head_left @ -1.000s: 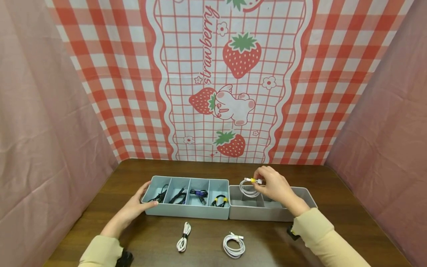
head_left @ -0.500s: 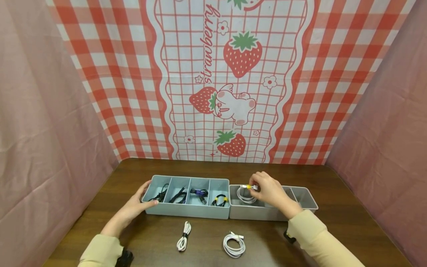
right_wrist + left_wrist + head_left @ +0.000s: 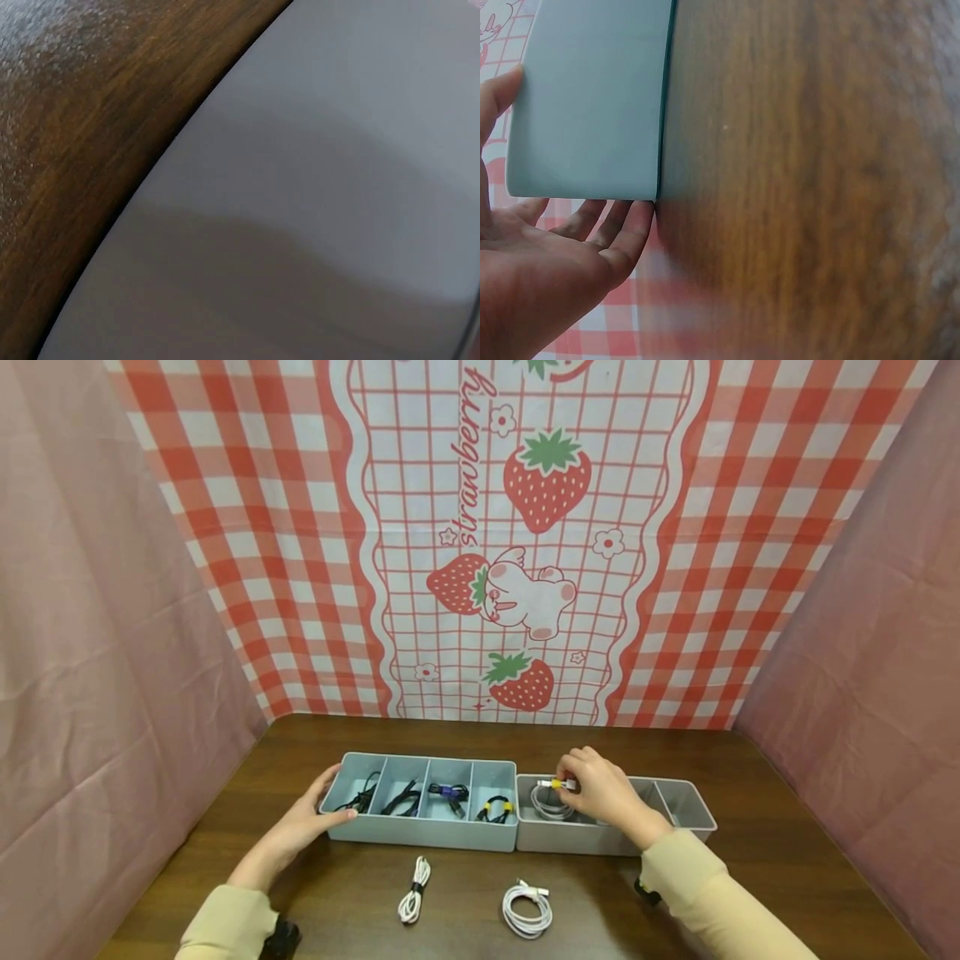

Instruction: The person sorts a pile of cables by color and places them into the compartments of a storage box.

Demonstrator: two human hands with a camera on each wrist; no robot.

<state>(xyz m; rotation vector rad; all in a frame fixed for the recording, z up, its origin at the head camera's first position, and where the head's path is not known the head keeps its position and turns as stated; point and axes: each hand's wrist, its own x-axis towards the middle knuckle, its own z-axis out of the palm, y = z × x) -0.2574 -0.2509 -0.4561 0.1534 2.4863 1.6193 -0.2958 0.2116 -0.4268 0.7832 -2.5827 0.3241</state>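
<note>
My right hand (image 3: 600, 787) pinches a white coiled charging cable (image 3: 551, 806) by its yellow tie near the plug. The coil hangs down into the leftmost compartment of the grey divided box (image 3: 577, 838). At the far end of the row, my left hand (image 3: 303, 818) grips the left end of the light blue divided box (image 3: 420, 835), thumb at the front rim. In the left wrist view its fingers (image 3: 634, 229) lie against the end wall. Only the grey box's wall (image 3: 300, 172) fills most of the right wrist view; the hand is hidden there.
In the blue box, each compartment holds a dark cable, one with a purple tie (image 3: 450, 793) and one with yellow ties (image 3: 495, 810). On the wooden table (image 3: 345, 910) in front lie a white bundled cable (image 3: 415, 891) and a white coiled cable (image 3: 527, 910).
My right hand has moved left and down, lowering the white cable into the grey box's leftmost compartment. My left hand stays on the blue box.
</note>
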